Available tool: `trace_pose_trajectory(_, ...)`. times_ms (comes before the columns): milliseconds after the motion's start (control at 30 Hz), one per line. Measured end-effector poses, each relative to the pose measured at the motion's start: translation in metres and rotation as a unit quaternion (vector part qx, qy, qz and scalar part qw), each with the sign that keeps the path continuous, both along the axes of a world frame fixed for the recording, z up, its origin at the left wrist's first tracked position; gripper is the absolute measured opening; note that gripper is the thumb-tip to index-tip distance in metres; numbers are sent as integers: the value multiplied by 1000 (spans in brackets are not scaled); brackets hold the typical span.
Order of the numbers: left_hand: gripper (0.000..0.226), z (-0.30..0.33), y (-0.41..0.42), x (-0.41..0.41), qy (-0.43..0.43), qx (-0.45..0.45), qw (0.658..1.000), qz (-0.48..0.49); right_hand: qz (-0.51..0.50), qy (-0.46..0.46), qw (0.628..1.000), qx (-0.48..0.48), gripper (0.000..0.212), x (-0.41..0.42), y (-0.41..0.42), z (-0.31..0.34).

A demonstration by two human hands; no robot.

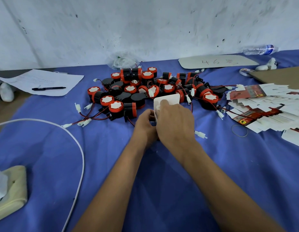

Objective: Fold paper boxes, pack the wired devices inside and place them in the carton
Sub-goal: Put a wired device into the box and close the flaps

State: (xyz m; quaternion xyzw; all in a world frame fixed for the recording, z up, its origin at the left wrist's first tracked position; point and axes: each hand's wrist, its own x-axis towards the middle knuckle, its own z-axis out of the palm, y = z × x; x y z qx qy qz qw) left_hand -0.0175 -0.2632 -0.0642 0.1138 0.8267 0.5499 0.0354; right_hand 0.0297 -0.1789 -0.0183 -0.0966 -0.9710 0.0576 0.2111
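A small white paper box [169, 100] stands between my hands near the middle of the blue cloth, its flap up. My left hand [145, 127] grips its left side. My right hand [174, 122] covers its top and front, fingers pressing at the opening where a white connector shows. What is inside the box is hidden. Behind it lies a heap of black-and-orange wired devices [145, 91] with red and black leads and white plugs. Flat unfolded boxes [262, 104], white with red print, lie in a stack at the right.
A brown carton flap [279, 75] and a white board [217, 61] lie at the back right, with a water bottle [260, 49]. A paper sheet with a pen [48, 88] sits at the back left. A white cable [75, 148] and beige power strip [13, 190] lie left.
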Motion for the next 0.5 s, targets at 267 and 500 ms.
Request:
trace_pose_trajectory(267,24,-1,-2,2,24,17,1000,-7,94,-99,991,-5,42,-11,20,3)
trace_pose_trajectory(500,29,-2,1,4,31,28,999,-11,148,-88,985,-8,19,-7,22,27)
